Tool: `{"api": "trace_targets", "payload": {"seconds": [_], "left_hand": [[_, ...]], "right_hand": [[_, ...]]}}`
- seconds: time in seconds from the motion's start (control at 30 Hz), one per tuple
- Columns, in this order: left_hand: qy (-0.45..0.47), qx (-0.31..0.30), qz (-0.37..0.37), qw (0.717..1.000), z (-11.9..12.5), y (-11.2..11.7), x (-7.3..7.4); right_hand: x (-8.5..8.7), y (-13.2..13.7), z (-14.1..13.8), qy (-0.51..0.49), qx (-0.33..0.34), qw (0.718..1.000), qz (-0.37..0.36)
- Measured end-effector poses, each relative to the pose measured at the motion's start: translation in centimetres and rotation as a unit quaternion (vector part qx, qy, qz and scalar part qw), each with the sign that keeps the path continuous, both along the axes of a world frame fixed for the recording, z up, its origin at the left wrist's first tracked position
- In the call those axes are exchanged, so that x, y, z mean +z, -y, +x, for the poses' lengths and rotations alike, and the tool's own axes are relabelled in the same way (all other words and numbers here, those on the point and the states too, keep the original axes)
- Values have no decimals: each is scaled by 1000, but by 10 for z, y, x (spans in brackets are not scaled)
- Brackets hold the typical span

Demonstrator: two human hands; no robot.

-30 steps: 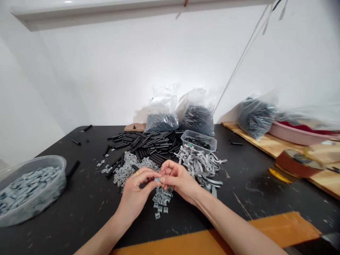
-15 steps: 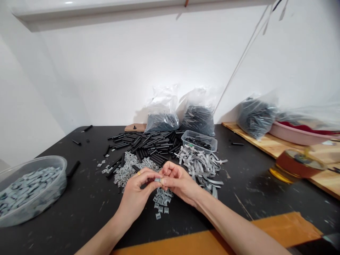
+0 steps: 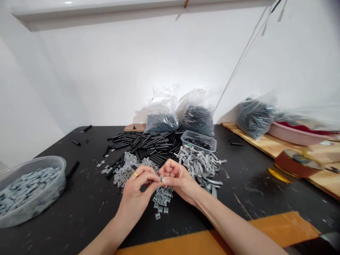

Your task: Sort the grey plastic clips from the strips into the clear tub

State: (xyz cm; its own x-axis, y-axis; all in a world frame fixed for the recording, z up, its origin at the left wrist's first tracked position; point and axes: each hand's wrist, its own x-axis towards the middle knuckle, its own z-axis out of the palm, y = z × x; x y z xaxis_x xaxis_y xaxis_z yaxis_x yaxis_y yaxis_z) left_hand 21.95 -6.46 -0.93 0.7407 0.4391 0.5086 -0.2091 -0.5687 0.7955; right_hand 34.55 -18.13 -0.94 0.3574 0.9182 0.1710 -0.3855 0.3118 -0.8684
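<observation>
so any print on the tape roll (image 3: 297, 163) off to the right is too smeared for me to read. main thing here is a small grey piece (image 3: 161, 179), pinched at the fingertips where both hands meet, above the near middle of the bench (image 3: 87, 202). left hand (image 3: 138, 189) has thumb and fingers narrowed onto it, right hand (image 3: 180, 182) grips it from the other side. only a sliver pokes out, so can't tell its full shape. loose grey clips (image 3: 162, 197) lie just below, squarish and flat with a dark slot in some. the hands also cover part of the grey heap (image 3: 123, 173) behind them. the clear tub (image 3: 64, 170) of grey bits is cut off by the left edge, and the orange strip (image 3: 284, 226) runs out of frame at the bottom.
</observation>
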Motion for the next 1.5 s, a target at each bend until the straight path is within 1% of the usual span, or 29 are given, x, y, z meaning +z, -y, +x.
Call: {"api": "trace_targets", "payload": {"seconds": [0.07,0.17,0.3,0.4,0.53,0.6,0.67,0.73,0.9,0.97,1.13,1.27,1.37,1.5], "left_hand": [[-7,2,11,1000,0,0,0],[-22,1,-38,999,0,-2,-3],[-59,-41,-123,990,2,-7,-7],[-91,-77,-161,980,2,-10,-7],[-105,-135,-165,971,-1,-11,-3],[-102,-160,-151,970,-3,-10,-1],[-93,-173,-129,972,-4,-8,1],[-82,-167,-103,977,-4,-5,3],[-58,-114,-36,991,-3,-1,4],[-59,-110,-28,992,-3,-2,4],[-52,-114,-87,988,-2,-6,4],[-55,-117,-135,982,1,-8,-2],[-62,-95,-161,980,2,-9,-7],[-53,-90,-194,975,3,-10,-8]], "right_hand": [[0,0,1,6,-3,1000,5],[-2,-1,2,21,-9,1000,13],[-2,1,6,54,-17,998,13],[0,3,9,94,-22,995,10],[4,6,8,141,-28,990,-2],[4,6,7,154,-32,988,-10],[4,5,6,157,-32,987,-16],[2,5,7,151,-24,988,-23],[-1,3,9,143,35,986,-76],[-1,3,9,142,35,985,-93],[-1,2,8,132,-16,985,-107],[-1,2,9,144,-25,984,-106],[0,2,8,152,-20,982,-114],[0,1,8,151,-41,981,-111]]}}
